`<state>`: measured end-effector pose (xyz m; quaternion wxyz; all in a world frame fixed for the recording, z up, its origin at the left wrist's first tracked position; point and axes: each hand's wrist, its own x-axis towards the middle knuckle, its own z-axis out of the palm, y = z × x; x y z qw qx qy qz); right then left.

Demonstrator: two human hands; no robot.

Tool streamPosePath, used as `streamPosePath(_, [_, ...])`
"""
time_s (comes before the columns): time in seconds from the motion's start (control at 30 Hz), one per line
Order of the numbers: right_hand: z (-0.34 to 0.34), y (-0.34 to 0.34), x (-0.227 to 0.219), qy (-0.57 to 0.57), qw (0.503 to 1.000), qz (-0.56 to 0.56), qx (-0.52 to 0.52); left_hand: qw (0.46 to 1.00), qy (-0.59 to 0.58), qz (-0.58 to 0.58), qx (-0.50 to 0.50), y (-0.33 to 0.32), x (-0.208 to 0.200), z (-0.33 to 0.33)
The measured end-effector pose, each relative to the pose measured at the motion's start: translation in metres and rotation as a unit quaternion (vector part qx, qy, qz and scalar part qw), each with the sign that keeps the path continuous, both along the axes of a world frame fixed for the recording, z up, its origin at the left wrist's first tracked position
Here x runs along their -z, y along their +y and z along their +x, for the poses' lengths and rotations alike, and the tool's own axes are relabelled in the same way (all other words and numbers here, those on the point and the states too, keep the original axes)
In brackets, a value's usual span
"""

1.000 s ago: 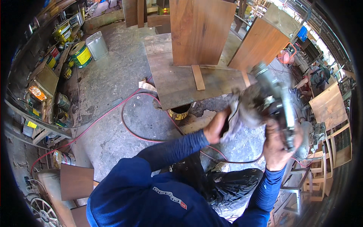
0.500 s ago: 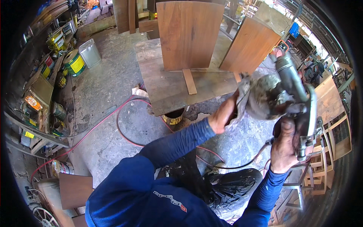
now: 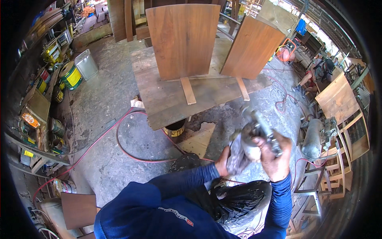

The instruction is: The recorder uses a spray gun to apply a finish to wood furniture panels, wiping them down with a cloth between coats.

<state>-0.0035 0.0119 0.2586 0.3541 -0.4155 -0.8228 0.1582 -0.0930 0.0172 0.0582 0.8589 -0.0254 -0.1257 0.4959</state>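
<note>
A metal spray gun [image 3: 260,129], somewhat blurred, is in front of my knees with its cup toward my left hand. Wrapped around it, my right hand [image 3: 278,161] is closed on the gun's body. My left hand [image 3: 223,161] is closed on a crumpled grey rag [image 3: 237,156], which lies against the side of the cup. Beyond the hands, an upright brown wooden panel [image 3: 183,42] and a second leaning panel [image 3: 253,47] stand on a low, stained board [image 3: 167,101]. Thin wood strips [image 3: 188,91] stick out from under them.
A red hose [image 3: 95,135] curls over the concrete floor. Paint cans [image 3: 71,75] and a square tin [image 3: 86,64] line the left side. At right are a grey tank [image 3: 313,139], wooden chair frames [image 3: 344,159] and, farther off, another person [image 3: 312,77]. A can [image 3: 175,129] sits under the board's edge.
Both hands have come down and closer to my body, bringing the spray gun and rag with them. The gun has turned in my right hand. The view has shifted slightly.
</note>
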Motion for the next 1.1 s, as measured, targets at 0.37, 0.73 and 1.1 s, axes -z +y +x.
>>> streamPosePath(0.37, [0.026, 0.075, -0.025, 0.142, 0.974, 0.153, 0.084, 0.934, 0.288, 0.089, -0.193, 0.102, -0.103, -0.018])
streamPosePath(0.73, [0.056, 0.085, 0.047, -0.007, 0.997, 0.072, 0.029, 0.996, 0.061, -0.058, 0.007, 0.069, 0.024, 0.049])
streamPosePath(1.1, [0.043, 0.068, -0.032, 0.206, 0.958, 0.182, 0.085, 0.889, 0.356, 0.128, -0.257, 0.103, -0.119, -0.015])
